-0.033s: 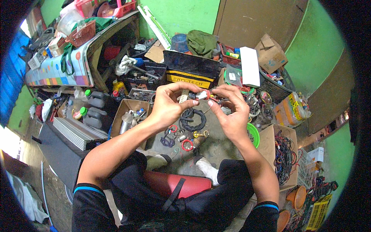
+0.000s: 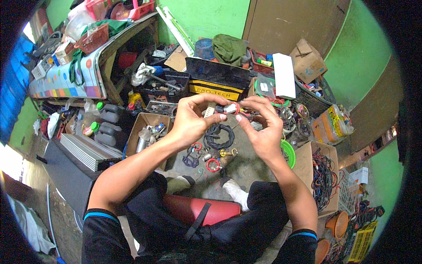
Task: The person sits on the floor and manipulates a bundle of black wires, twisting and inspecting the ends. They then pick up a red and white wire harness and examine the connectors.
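Both of my hands are raised in front of me, meeting over a small white plastic part point(image 2: 230, 108) with a dark end and red wire at its right side. Its exact kind is too small to make out. My left hand point(image 2: 195, 115) pinches the left end between thumb and fingers. My right hand point(image 2: 265, 125) has its thumb and fingertips closed around the red wire side. On the floor below lie a coil of black cable point(image 2: 220, 136), a red ring of wire point(image 2: 213, 165), a dark bundle of cord point(image 2: 190, 160) and a brass-coloured fitting point(image 2: 228, 152).
A black and yellow toolbox point(image 2: 215, 90) stands beyond my hands. Left of them is a cardboard box point(image 2: 145, 121) of metal parts. To the right are a green basin point(image 2: 289, 153) and a box of tangled wires point(image 2: 323, 180). My feet flank a red seat point(image 2: 198, 211).
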Motion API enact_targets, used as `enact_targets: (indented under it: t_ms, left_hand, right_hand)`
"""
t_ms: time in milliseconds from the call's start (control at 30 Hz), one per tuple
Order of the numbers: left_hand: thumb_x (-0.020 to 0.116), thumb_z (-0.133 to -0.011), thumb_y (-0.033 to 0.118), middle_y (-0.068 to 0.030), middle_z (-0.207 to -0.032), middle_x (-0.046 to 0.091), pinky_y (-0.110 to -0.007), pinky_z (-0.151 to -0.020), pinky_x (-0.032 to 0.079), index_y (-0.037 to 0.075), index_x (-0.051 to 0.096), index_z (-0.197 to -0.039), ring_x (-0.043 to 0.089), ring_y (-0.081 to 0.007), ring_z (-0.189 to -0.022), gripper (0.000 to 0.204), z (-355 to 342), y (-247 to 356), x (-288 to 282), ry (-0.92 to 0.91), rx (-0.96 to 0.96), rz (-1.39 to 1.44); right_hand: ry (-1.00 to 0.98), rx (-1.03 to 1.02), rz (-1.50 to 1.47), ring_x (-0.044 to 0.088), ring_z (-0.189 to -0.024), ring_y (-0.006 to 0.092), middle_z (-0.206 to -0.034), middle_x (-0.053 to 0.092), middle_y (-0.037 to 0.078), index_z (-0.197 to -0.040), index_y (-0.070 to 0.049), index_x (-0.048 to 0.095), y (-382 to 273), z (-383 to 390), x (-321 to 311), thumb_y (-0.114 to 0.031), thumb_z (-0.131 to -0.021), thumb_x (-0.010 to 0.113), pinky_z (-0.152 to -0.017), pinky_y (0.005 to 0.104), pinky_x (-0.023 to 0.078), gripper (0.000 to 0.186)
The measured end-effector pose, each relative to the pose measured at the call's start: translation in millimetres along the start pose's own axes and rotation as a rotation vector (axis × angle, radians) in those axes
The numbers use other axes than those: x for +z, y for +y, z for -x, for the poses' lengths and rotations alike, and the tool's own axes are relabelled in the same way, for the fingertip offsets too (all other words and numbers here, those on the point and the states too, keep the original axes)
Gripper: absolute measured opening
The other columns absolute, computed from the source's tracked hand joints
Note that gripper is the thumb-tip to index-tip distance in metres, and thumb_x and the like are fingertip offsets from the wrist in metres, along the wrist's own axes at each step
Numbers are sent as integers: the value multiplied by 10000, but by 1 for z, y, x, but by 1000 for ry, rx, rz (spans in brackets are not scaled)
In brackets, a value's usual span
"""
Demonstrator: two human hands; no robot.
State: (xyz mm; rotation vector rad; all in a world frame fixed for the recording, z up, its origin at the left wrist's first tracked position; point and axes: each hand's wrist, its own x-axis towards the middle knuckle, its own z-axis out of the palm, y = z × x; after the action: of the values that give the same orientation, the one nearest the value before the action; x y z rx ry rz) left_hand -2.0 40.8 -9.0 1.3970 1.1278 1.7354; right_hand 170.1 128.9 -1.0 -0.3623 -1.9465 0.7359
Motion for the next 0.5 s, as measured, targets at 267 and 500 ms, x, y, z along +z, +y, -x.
enact_targets:
  t_ms: [267,500]
  left_hand:
    - [720,-768,-20,-106,-1079,636,-321,-903,494,-13,620,-1043,599,-170,-1016,293,2,8,5,22,-68,64]
    - [720,-699,-85,-103,-1084,634,-308,-909,470,-12,639,-1000,598,-176,-1027,321,2,2,2,-5,113,-196]
  right_hand:
    - [-87,224,-212,630,-925,190,-1004,658,107,-1054,-14,648,-5,3,3,-94,-804,690,-853,311,472,266]
    - [-112,135,-174,630,-920,179,-989,661,86,-1003,-15,656,-1,3,3,-21,-765,697,-841,308,480,241]
